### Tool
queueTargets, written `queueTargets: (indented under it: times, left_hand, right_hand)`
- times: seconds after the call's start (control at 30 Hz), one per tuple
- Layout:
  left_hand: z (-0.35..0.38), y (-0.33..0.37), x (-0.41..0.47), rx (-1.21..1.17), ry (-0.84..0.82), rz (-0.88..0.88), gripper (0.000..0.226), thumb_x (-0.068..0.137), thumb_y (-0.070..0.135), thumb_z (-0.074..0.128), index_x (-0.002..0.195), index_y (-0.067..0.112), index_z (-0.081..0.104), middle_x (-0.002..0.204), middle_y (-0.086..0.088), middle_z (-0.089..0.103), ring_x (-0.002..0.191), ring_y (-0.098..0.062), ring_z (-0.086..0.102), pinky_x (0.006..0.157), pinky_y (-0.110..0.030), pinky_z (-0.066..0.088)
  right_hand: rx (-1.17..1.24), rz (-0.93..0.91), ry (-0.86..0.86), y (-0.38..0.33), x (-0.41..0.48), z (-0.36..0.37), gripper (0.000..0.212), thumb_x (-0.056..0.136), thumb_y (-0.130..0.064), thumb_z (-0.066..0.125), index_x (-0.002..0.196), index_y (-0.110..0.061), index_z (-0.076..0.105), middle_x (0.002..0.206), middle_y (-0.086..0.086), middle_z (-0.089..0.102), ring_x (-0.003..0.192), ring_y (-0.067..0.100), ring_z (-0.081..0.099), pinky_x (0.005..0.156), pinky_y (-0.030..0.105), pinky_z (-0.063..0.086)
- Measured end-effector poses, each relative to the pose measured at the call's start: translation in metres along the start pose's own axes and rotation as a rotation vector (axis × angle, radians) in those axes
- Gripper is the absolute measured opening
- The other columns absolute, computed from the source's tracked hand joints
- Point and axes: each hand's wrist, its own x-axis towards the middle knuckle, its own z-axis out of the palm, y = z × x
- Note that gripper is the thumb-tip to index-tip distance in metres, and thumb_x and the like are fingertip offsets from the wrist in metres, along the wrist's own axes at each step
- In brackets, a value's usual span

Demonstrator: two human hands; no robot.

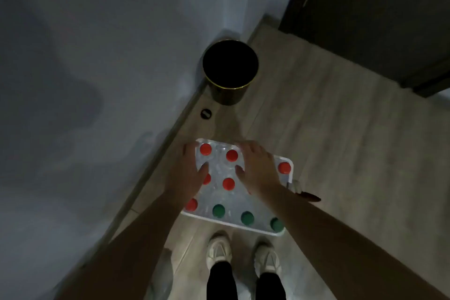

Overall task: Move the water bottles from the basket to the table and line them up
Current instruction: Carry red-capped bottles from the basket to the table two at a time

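The bare left forearm (146,221) and bare right forearm (316,217) reach forward and down, drawing closer toward the wrists. The bare left hand (188,168) lies palm-down, fingers stretched ahead and bent at the tips, thumb angled toward the other hand. The bare right hand (258,165), near it but apart, is also palm-down, with fingers arched downward and thumb splayed inward. Whether either hand grips anything beneath its palm cannot be told, as the view is dim and blurred.

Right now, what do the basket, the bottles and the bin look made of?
Basket: white plastic, probably; smooth thin rim. Bottles: clear plastic, see-through bodies; matte red and green caps. Bin: dark, glossy wall with a gold rim; metal or plastic, unclear.
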Motion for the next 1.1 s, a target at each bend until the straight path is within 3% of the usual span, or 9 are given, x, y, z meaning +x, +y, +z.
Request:
queueTargets:
  times: [0.23, 0.4, 0.57, 0.83, 1.0, 1.1]
  left_hand:
    - [0.034, -0.020, 0.048, 0.313, 0.067, 0.157, 0.038, 0.091, 0.035, 0.059, 0.121, 0.015, 0.049, 0.120, -0.004, 0.047, 0.096, -0.017, 0.055, 0.081, -0.027, 0.046]
    - [0.041, -0.027, 0.062, 0.358, 0.073, 0.150, 0.032, 0.093, 0.038, 0.055, 0.115, 0.016, 0.046, 0.108, -0.002, 0.052, 0.090, -0.015, 0.058, 0.080, -0.029, 0.050]
    - [0.039, -0.033, 0.065, 0.338, 0.059, 0.147, 0.026, 0.092, 0.039, 0.057, 0.106, 0.021, 0.044, 0.092, 0.001, 0.058, 0.081, -0.013, 0.060, 0.074, -0.029, 0.051]
    - [0.028, -0.027, 0.050, 0.322, 0.043, 0.155, 0.028, 0.093, 0.039, 0.054, 0.113, 0.021, 0.048, 0.103, 0.001, 0.060, 0.091, -0.015, 0.058, 0.082, -0.031, 0.048]
    - [0.007, -0.011, 0.034, 0.309, 0.095, 0.173, 0.027, 0.093, 0.040, 0.054, 0.111, 0.022, 0.045, 0.101, 0.003, 0.060, 0.086, -0.011, 0.053, 0.074, -0.027, 0.039]
    - [-0.016, 0.006, 0.020, 0.333, 0.119, 0.200, 0.030, 0.093, 0.041, 0.056, 0.113, 0.021, 0.047, 0.102, 0.001, 0.062, 0.088, -0.015, 0.057, 0.076, -0.028, 0.039]
  right_hand:
    - [-0.230, -0.150, -0.030, 0.030, 0.034, 0.037, 0.047, 0.091, -0.044, 0.056, 0.132, -0.022, 0.047, 0.125, 0.002, 0.059, 0.119, 0.023, 0.053, 0.106, 0.045, 0.035]
    - [-0.300, -0.258, 0.113, 0.035, 0.049, 0.051, 0.040, 0.077, -0.043, 0.072, 0.103, -0.014, 0.064, 0.084, 0.004, 0.069, 0.081, 0.027, 0.064, 0.085, 0.041, 0.043]
    - [-0.240, -0.282, 0.195, 0.026, 0.053, 0.052, 0.033, 0.070, -0.038, 0.080, 0.087, -0.014, 0.066, 0.064, 0.000, 0.064, 0.059, 0.021, 0.061, 0.076, 0.038, 0.048]
    - [-0.206, -0.291, 0.215, 0.016, 0.043, 0.026, 0.026, 0.070, -0.039, 0.079, 0.082, -0.020, 0.065, 0.060, -0.006, 0.058, 0.055, 0.014, 0.056, 0.073, 0.033, 0.045]
    - [-0.145, -0.302, 0.205, 0.005, 0.032, -0.002, 0.022, 0.078, -0.036, 0.074, 0.083, -0.019, 0.061, 0.062, -0.009, 0.048, 0.056, 0.010, 0.044, 0.076, 0.033, 0.040]
    - [-0.132, -0.295, 0.162, 0.001, 0.022, -0.022, 0.021, 0.084, -0.040, 0.068, 0.089, -0.021, 0.060, 0.066, -0.011, 0.050, 0.058, 0.010, 0.048, 0.077, 0.031, 0.038]
